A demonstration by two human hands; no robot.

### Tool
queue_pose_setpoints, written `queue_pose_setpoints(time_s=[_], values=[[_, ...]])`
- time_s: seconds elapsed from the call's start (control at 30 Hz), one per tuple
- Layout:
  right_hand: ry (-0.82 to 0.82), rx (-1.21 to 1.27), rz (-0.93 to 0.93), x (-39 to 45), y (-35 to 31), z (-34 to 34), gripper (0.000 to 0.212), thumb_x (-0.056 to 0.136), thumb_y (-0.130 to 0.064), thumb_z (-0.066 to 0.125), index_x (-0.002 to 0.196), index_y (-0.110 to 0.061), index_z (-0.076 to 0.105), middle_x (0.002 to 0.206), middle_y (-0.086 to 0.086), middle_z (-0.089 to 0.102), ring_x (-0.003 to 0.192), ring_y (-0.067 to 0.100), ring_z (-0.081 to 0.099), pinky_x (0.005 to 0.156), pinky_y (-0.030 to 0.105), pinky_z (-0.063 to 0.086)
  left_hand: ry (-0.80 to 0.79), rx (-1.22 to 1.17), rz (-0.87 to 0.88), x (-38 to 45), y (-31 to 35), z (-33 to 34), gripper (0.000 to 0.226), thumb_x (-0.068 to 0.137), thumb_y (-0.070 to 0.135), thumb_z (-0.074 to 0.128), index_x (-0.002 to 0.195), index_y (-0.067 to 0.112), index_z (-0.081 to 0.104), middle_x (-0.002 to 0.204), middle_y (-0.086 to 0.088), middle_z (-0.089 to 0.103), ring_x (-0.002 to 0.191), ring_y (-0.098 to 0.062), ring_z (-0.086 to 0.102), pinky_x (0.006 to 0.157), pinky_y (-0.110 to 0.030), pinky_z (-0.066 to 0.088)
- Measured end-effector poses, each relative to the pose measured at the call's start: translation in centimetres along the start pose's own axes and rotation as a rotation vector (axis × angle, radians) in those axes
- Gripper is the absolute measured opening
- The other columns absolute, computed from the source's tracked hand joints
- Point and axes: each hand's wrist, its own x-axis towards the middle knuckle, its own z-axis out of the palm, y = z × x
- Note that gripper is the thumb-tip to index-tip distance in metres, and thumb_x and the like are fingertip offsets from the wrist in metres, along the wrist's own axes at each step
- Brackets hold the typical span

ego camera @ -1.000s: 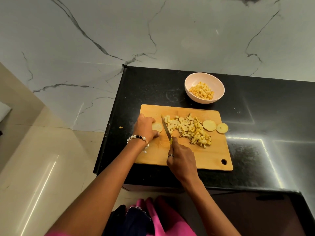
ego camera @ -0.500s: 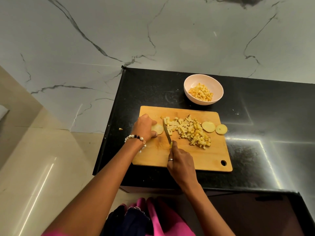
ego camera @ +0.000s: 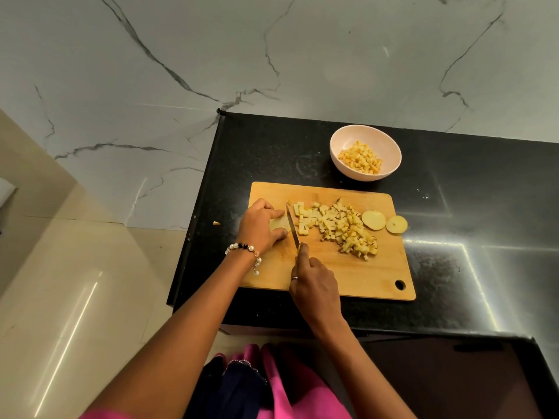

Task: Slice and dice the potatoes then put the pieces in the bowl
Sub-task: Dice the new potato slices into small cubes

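A wooden cutting board [ego camera: 357,276] lies on the black counter. My left hand [ego camera: 260,226] holds down a potato slice [ego camera: 277,223] at the board's left end, fingers curled over it. My right hand [ego camera: 314,285] grips a knife [ego camera: 292,226] whose blade stands right beside my left fingertips, against the slice. A heap of diced potato [ego camera: 335,226] spreads across the board's middle. Two round slices [ego camera: 384,222] lie at its right edge. A pale bowl [ego camera: 341,140] behind the board holds more dice.
One stray potato bit [ego camera: 216,222] lies on the counter's left edge [ego camera: 193,225], beyond which the floor drops away. The marble wall rises behind. Bare black counter [ego camera: 484,207] stretches right of the board.
The knife has shifted left along the slice, closer to my left fingers, which have drawn back over the potato. The diced heap and the two round slices stay put.
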Motion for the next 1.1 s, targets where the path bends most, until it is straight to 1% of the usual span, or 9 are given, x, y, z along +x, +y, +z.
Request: queue_pose_setpoints(time_s=[0.13, 0.3, 0.43, 0.53, 0.7, 0.83, 0.9, 1.0, 1.1], values=[[0.053, -0.135, -0.024, 0.9, -0.4, -0.1, 0.058, 0.058, -0.001, 0.078, 0.114, 0.006, 0.063, 0.055, 0.011, 0.057, 0.030, 0.024, 0.043, 0.037, 0.020, 0.014, -0.011, -0.013, -0.003, 0.5, -0.1, -0.2, 0.051, 0.073, 0.031, 0.079, 0.120, 0.018, 0.065, 0.109, 0.004, 0.055, 0.083, -0.007, 0.046, 0.084, -0.023, 0.044], [0.040, -0.164, -0.053, -1.0, 0.1, -0.2, 0.067, 0.051, -0.002, 0.081, 0.115, 0.007, 0.063, 0.055, 0.010, 0.055, 0.029, 0.022, 0.042, 0.036, 0.020, 0.015, 0.035, -0.005, 0.013, 0.5, -0.3, 0.4, 0.049, 0.074, 0.031, 0.078, 0.120, 0.017, 0.065, 0.109, 0.003, 0.056, 0.082, -0.006, 0.044, 0.075, -0.016, 0.036], [-0.004, -0.184, -0.047, -2.7, 0.6, -0.2, 0.071, 0.046, -0.003, 0.081, 0.114, 0.008, 0.063, 0.056, 0.010, 0.056, 0.031, 0.024, 0.045, 0.037, 0.021, 0.016, 0.035, -0.062, 0.034, 0.5, -0.8, 0.4, 0.049, 0.071, 0.027, 0.081, 0.116, 0.014, 0.067, 0.107, 0.002, 0.058, 0.076, -0.006, 0.045, 0.081, -0.024, 0.046], [0.027, -0.209, -0.023, -1.2, 0.2, -0.4, 0.069, 0.047, 0.000, 0.082, 0.113, 0.008, 0.063, 0.055, 0.012, 0.056, 0.029, 0.024, 0.043, 0.037, 0.019, 0.016, 0.049, -0.087, 0.045, 0.4, -0.9, 0.4, 0.050, 0.070, 0.024, 0.082, 0.116, 0.013, 0.067, 0.107, 0.002, 0.058, 0.075, -0.006, 0.046, 0.084, -0.027, 0.049], [0.048, -0.185, -0.018, -0.6, 1.1, -0.5, 0.066, 0.052, 0.002, 0.081, 0.115, 0.006, 0.062, 0.057, 0.013, 0.056, 0.029, 0.026, 0.043, 0.036, 0.021, 0.016, 0.039, -0.065, 0.060, 0.4, -1.0, 0.2, 0.053, 0.071, 0.025, 0.081, 0.119, 0.014, 0.064, 0.110, 0.002, 0.058, 0.079, -0.005, 0.047, 0.085, -0.021, 0.047], [0.078, -0.137, 0.025, -0.7, 1.2, -0.5, 0.062, 0.055, 0.001, 0.080, 0.115, 0.006, 0.063, 0.056, 0.012, 0.057, 0.031, 0.026, 0.045, 0.036, 0.023, 0.015, 0.030, -0.085, 0.060, 0.0, -0.9, 0.1, 0.055, 0.071, 0.024, 0.080, 0.121, 0.014, 0.063, 0.113, 0.001, 0.057, 0.082, -0.008, 0.048, 0.086, -0.024, 0.048], [0.101, -0.060, 0.060, -0.6, 0.9, -0.5, 0.059, 0.061, 0.003, 0.077, 0.118, 0.007, 0.060, 0.057, 0.013, 0.057, 0.034, 0.028, 0.047, 0.037, 0.024, 0.018, 0.023, -0.112, 0.060, -0.2, -1.1, 0.0, 0.056, 0.072, 0.023, 0.080, 0.123, 0.013, 0.061, 0.115, 0.000, 0.056, 0.083, -0.011, 0.051, 0.085, -0.022, 0.048], [0.100, 0.034, 0.048, -0.6, 0.0, -0.4, 0.054, 0.071, 0.001, 0.071, 0.122, 0.007, 0.056, 0.062, 0.014, 0.060, 0.040, 0.031, 0.051, 0.038, 0.027, 0.024, 0.014, -0.126, 0.067, -0.5, -1.3, -0.3, 0.057, 0.075, 0.025, 0.078, 0.127, 0.014, 0.058, 0.119, 0.001, 0.053, 0.084, -0.012, 0.054, 0.078, -0.015, 0.046], [0.072, 0.035, 0.018, -0.6, -0.7, -0.1, 0.052, 0.073, -0.002, 0.070, 0.123, 0.005, 0.057, 0.063, 0.014, 0.061, 0.039, 0.029, 0.051, 0.038, 0.026, 0.023, 0.028, -0.127, 0.073, -0.7, -1.4, -0.2, 0.056, 0.076, 0.025, 0.077, 0.128, 0.014, 0.057, 0.121, 0.000, 0.053, 0.084, -0.012, 0.055, 0.080, -0.017, 0.048]])
